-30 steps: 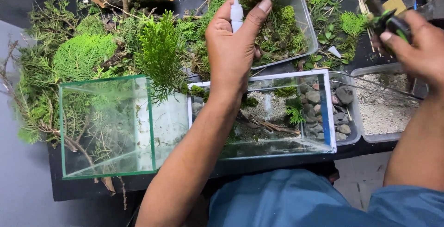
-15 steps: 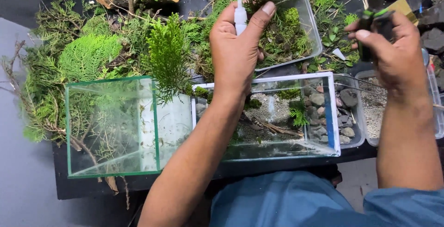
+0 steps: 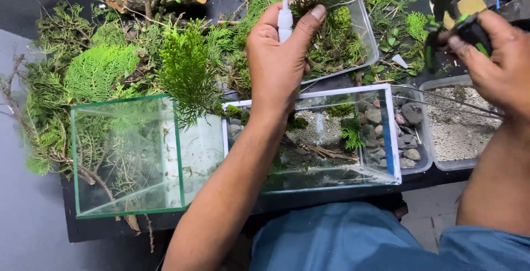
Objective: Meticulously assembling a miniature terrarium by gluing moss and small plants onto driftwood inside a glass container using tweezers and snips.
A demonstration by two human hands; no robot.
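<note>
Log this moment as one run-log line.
left hand: holds small white bottle | right hand: grips dark green-trimmed tool | below: glass tank with gravel and plants

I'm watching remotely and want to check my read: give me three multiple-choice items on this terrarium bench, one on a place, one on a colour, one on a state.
1. Where is the empty glass tank?
A. Left of the planted tank
B. Behind the moss tray
C. On the floor

2. What colour is the small bottle in the left hand?
A. Red
B. White
C. Black

3. How is the right hand occupied?
A. Lying flat and empty
B. Inside the tank
C. Closed on a dark, green-marked tool

Answers: 1 A, it stands to the left of the planted tank. 2 B, the bottle between thumb and fingers is white. 3 C, the fingers wrap the tool above the gravel tray.
</note>
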